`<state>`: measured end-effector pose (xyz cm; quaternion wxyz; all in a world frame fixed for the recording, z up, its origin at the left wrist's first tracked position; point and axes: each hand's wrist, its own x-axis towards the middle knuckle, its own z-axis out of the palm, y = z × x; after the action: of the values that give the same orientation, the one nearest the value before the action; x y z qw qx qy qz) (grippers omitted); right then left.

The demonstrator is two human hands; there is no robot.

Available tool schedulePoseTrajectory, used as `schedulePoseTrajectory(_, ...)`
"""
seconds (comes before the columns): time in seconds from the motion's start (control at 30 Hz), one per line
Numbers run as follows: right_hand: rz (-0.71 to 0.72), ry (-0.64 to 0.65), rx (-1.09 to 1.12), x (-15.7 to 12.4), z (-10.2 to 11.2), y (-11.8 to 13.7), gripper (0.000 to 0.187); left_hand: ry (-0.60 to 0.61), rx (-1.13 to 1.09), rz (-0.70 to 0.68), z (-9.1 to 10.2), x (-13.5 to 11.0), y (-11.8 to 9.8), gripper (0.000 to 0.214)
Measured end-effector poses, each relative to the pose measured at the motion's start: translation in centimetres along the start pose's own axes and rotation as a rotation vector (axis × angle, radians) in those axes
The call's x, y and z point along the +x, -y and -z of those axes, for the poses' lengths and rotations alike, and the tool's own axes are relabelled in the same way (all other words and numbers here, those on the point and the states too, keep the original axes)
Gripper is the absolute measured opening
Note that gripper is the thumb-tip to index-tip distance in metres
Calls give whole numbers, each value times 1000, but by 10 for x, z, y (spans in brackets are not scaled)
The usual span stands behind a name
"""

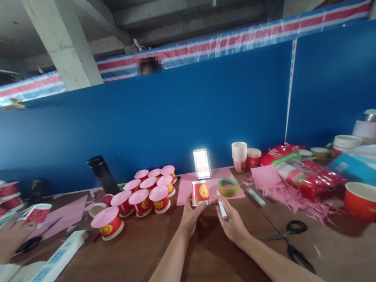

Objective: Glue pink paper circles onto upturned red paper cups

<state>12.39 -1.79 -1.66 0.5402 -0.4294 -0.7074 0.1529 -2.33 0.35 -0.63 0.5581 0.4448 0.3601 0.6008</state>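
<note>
My left hand (192,216) is closed round a red paper cup (200,192) with a yellow round emblem, held upside down in front of me. Beside it, my right hand (232,220) grips a slim white pen-like stick (222,208); I cannot tell whether it is a marker or a glue pen. A pink paper sheet (181,191) lies just behind the cup, with a roll of yellow-green tape (228,186) on it. To the left stand several upturned red cups topped with pink paper discs (105,217). The bright rectangle (201,163) behind the cup is blurred out.
Black-handled scissors (287,236) lie open at right, near pink paper scraps (281,193), bagged cups (303,172) and an orange cup (368,200). On the left are a power strip (42,275), a black bottle (103,175) and another person's hand (5,241) by a cup. A blue partition (184,113) stands behind.
</note>
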Motion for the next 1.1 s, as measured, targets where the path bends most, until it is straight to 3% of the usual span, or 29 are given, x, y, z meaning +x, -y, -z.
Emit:
schedulePoseTrajectory(0.33, -14, 25, 35, 1, 2, 4, 35, 35, 30, -3, 3, 0, 4, 56)
schedulePoseTrajectory(1.1, 10, 29, -1, 1, 0, 3, 38, 20, 51, 10, 3, 1, 3, 58)
